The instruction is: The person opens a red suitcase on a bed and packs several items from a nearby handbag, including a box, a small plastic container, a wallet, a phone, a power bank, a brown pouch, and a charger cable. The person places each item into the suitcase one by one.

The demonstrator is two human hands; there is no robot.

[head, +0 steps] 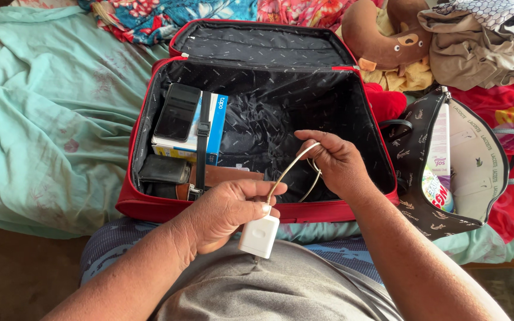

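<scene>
Nearest, the left hand (224, 214) grips a small white plastic charger block (259, 236) at its top, so the block hangs free; the right hand (337, 161) pinches its thin white cable (292, 163) in loops, keeping it taut. Beyond lies an open red fabric suitcase (144, 209) on the bed, holding a black phone (178, 112) atop a blue-and-white box (214, 128)
</scene>
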